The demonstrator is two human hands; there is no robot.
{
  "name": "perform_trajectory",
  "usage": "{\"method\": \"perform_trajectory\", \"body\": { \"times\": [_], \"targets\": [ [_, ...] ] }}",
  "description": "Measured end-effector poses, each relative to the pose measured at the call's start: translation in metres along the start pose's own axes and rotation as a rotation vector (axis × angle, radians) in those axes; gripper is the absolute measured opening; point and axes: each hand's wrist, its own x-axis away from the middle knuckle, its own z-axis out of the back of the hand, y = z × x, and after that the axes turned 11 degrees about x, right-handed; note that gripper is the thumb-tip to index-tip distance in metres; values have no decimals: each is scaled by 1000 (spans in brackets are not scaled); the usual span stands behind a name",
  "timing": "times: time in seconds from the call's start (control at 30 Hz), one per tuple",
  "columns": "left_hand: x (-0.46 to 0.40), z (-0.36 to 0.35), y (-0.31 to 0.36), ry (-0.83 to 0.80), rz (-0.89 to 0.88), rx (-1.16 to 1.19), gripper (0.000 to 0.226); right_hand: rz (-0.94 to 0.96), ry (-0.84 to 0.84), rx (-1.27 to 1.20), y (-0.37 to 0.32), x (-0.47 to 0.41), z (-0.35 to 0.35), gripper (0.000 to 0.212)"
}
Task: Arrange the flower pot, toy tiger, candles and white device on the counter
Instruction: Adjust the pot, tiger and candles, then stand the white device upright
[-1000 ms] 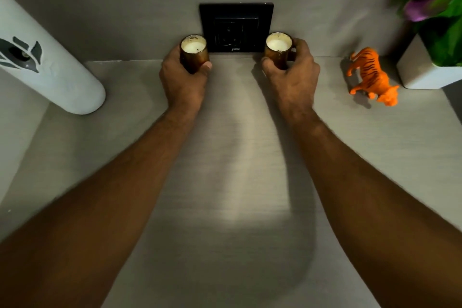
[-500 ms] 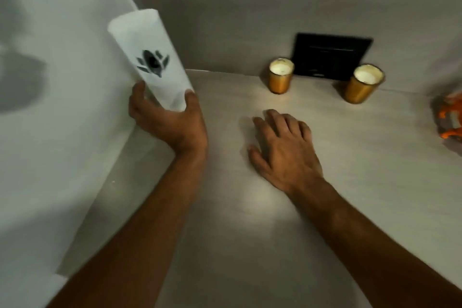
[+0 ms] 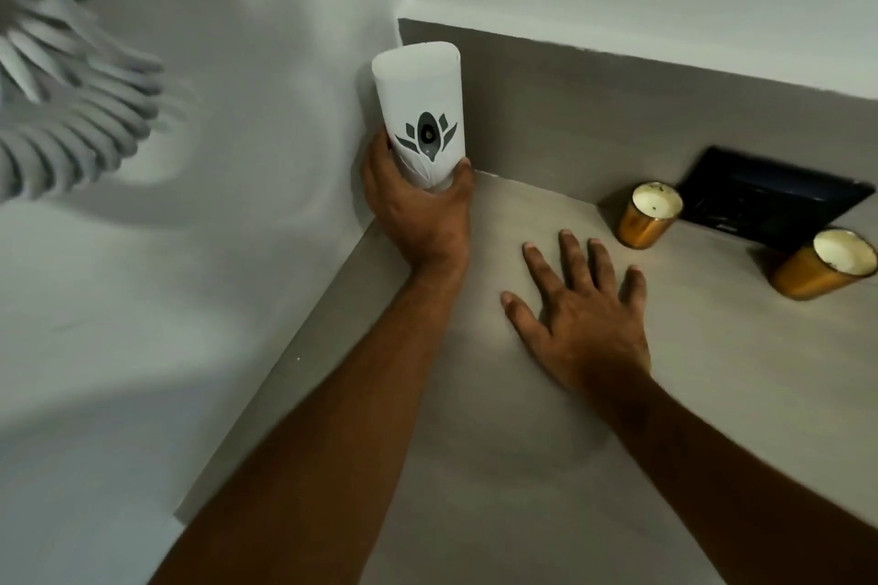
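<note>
Left hand (image 3: 420, 209) is clamping white device (image 3: 420, 119) at counter's (image 3: 546, 466) back-left corner; right hand (image 3: 577, 306) is lying flat, fingers spread, empty. Placing step; next: seat upright, release.

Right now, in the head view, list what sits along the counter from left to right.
Left hand gripping the white device in the corner → right hand flat on the counter → first candle → black wall socket → second candle.
</note>
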Motion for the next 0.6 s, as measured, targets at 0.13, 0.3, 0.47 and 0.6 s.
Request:
{"method": "perform_trajectory", "body": {
  "times": [0.13,0.3,0.47,0.6],
  "targets": [
    [-8,-13,3,35,11,5,88,0,11,-21,1,0,1,84],
    [-15,-26,1,48,-18,-16,88,-1,20,-39,1,0,-1,83],
    [-20,-29,-2,36,-39,-34,88,1,39,-55,3,0,-4,82],
    [-21,-28,-4,38,-56,-32,89,6,43,-74,4,-1,-4,83]
  ]
}}
